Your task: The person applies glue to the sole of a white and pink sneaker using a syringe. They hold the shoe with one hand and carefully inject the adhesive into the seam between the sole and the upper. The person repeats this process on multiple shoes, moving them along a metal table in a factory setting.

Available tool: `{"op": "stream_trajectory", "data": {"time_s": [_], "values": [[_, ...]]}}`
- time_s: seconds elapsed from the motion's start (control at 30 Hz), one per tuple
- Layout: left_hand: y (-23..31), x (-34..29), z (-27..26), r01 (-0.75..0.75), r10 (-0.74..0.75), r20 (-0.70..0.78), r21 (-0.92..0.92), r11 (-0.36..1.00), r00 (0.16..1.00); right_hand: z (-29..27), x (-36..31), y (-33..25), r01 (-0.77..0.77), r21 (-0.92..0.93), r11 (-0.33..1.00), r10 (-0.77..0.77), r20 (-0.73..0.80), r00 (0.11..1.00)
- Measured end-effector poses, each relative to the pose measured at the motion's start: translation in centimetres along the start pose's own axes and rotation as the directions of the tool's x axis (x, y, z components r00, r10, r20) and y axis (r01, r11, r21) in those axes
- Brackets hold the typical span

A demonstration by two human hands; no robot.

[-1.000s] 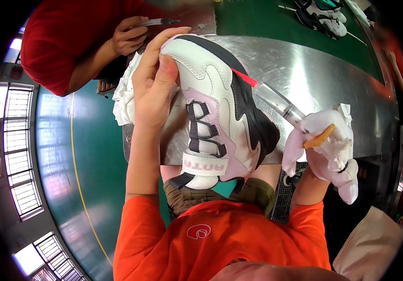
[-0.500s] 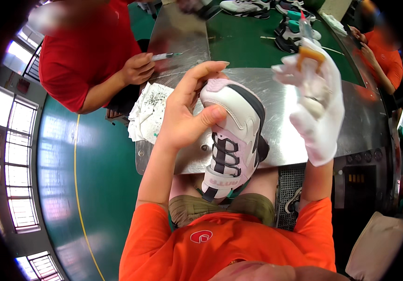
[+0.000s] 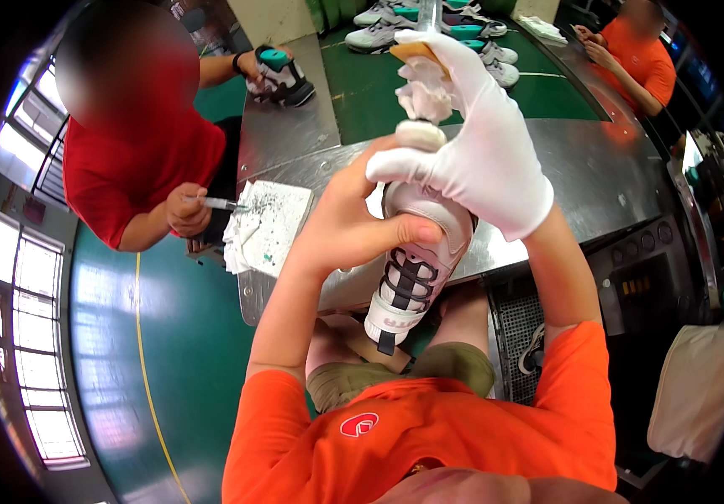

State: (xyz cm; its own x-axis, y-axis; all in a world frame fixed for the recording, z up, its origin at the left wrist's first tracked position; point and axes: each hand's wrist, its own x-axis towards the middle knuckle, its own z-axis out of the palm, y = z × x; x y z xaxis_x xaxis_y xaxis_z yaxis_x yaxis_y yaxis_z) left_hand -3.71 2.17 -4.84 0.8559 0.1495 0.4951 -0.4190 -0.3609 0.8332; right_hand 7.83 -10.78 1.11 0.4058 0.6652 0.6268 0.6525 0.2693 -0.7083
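Observation:
A white and pale-pink sneaker (image 3: 412, 277) with black laces hangs toe up in front of me, its heel toward my lap. My bare left hand (image 3: 353, 218) grips its toe end from the left, thumb across the upper. My right hand (image 3: 496, 160), in a white glove, is curled over the toe. Held in it are a clear tube (image 3: 429, 15), a tan band-like piece (image 3: 412, 52) and a crumpled off-white wad (image 3: 426, 91). A rounded off-white pad (image 3: 419, 134) sits by the toe, between my hands. The glove hides part of the toe.
A steel-topped table (image 3: 580, 185) spans the front. On it, at left, lies a speckled white cloth (image 3: 282, 218). Beside it a person in red (image 3: 139, 168) holds a syringe (image 3: 219, 203) and another sneaker (image 3: 282, 80). Several sneakers (image 3: 379, 35) stand at the back; another person (image 3: 631, 59) works far right.
My right hand has moved left, from beside the sneaker to over its toe. The sneaker has turned slightly. The person in red has lowered the syringe toward the cloth.

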Motion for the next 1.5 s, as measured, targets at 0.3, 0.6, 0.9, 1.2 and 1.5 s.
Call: {"op": "stream_trajectory", "data": {"time_s": [0.3,0.6,0.9,1.2,1.5], "values": [[-2.7,1.0,-2.1,0.140,-0.143,-0.010,-0.142,0.980,0.990,-5.5,-4.9,4.5,-0.020,0.311,0.950,0.173,-0.472,0.864],[-7.6,2.4,-5.2,0.180,-0.210,-0.130,-0.211,0.961,0.969,-3.1,-17.0,11.6,-0.312,-0.075,0.947,0.232,-0.512,0.827],[-11.6,4.5,-7.0,0.303,-0.337,-0.100,-0.256,0.918,0.936,-2.1,-18.9,14.7,-0.328,-0.227,0.917,0.170,-0.521,0.836],[-11.1,9.1,-2.9,0.355,-0.380,-0.055,-0.251,0.900,0.923,-1.6,-18.7,13.9,-0.352,-0.261,0.899,0.140,-0.590,0.795],[-15.5,6.0,-6.9,0.436,-0.477,-0.481,-0.202,0.877,0.736,-1.1,-18.6,14.5,-0.360,-0.264,0.895,0.147,-0.589,0.795]]}}
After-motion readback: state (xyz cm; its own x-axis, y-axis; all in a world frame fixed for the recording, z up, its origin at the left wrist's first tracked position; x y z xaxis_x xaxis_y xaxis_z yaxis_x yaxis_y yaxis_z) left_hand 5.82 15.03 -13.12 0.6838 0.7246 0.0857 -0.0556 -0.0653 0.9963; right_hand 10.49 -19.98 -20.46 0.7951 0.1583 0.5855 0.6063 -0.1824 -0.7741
